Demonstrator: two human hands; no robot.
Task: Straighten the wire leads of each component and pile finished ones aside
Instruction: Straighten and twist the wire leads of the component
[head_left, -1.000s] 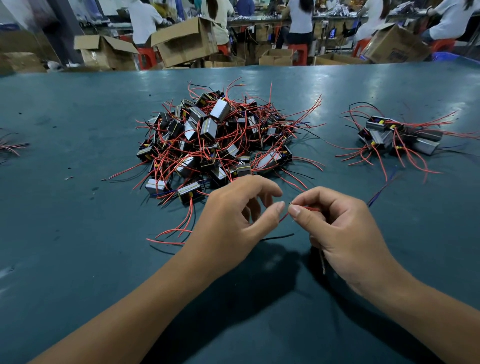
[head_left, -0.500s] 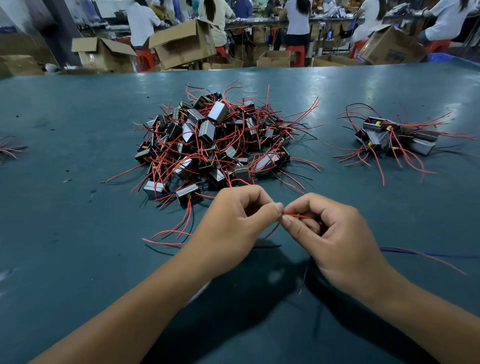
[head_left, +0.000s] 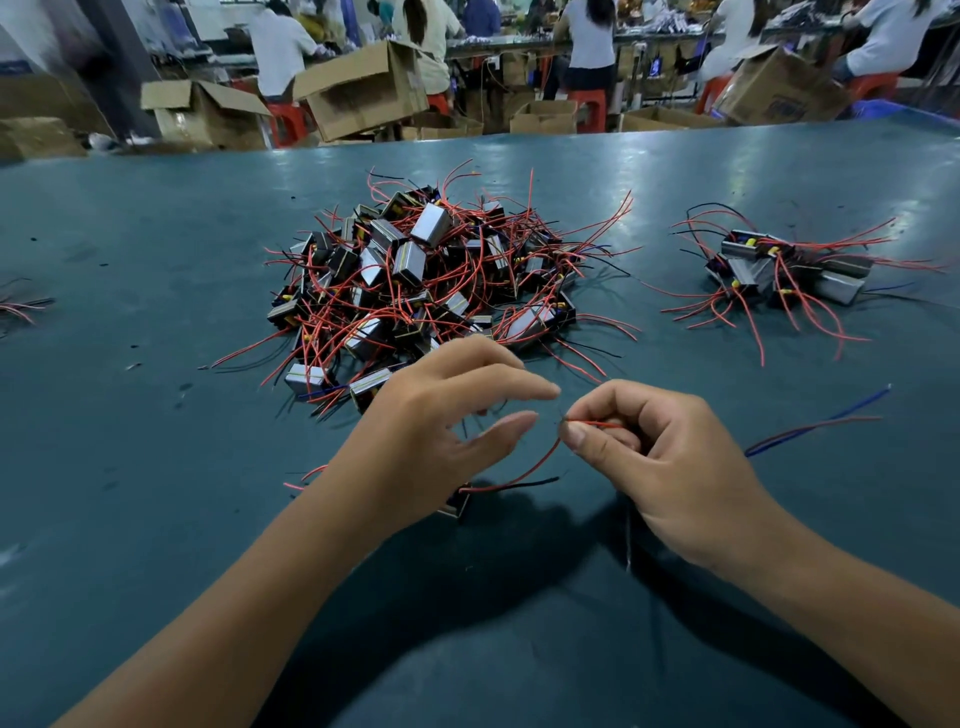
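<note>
Nearest on the counter (head_left: 130, 519), right hand (head_left: 660, 467) is pinching a red lead (head_left: 524, 470); left hand (head_left: 441, 436) is hovering released over the component (head_left: 457, 506); beyond, large tangled pile (head_left: 431, 280) is lying; finished pile (head_left: 784, 270) is sitting far right

Big teal worktable (head_left: 156, 519) up front, a bit scuffed, with pale glare from overhead lights near the far edge. Past it, open cardboard boxes (head_left: 363, 88) dumped all over the floor, red plastic stools (head_left: 589, 104) and a long bench (head_left: 665, 39) with people (head_left: 278, 47) working at it, backs turned. Dark pillar (head_left: 111, 62) off on the left, all pretty blurry.
</note>
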